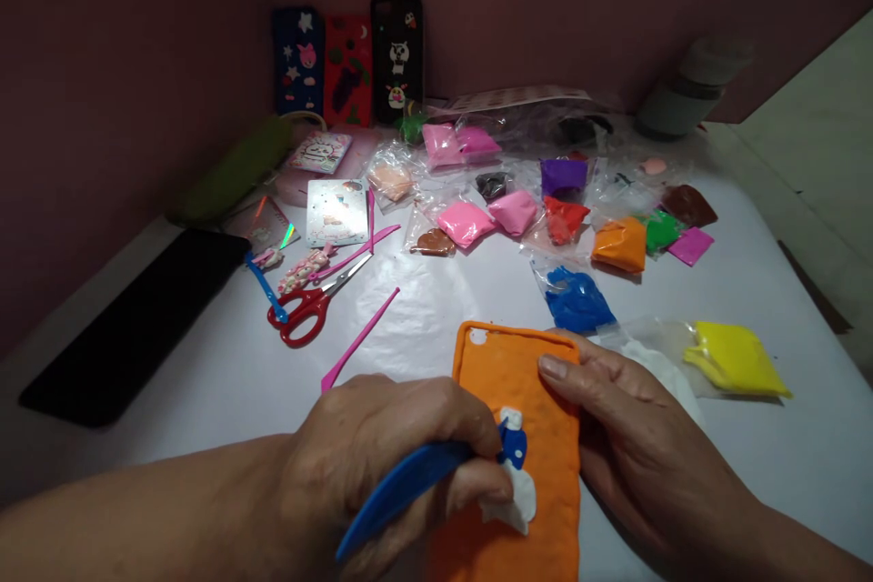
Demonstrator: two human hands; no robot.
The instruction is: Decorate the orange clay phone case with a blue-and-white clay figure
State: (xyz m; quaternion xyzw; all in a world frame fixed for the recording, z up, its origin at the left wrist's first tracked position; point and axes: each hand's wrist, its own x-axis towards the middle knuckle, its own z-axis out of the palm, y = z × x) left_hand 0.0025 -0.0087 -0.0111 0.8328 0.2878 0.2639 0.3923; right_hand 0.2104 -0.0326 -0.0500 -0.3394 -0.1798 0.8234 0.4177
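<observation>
An orange phone case (546, 400) with a raised rim stands tilted at the bottom centre. White and blue clay shapes (522, 496) lie on its face, the blue one dotted with white. My right hand (634, 436) grips the case by its right edge, thumb on the front. In my left hand (402, 455) is a blue plastic tool (402, 491), its broad end pointing down-left. The fingertips of that hand are at the blue and white shapes; the tool's working tip is hidden behind them.
Red scissors (300, 316), pink tools (361, 336) and a black slab (143, 327) lie left. Bagged clay, including blue (579, 300) and yellow (740, 359), spreads behind and right. Three decorated cases (347, 68) lean on the back wall. A bottle (688, 91) stands back right.
</observation>
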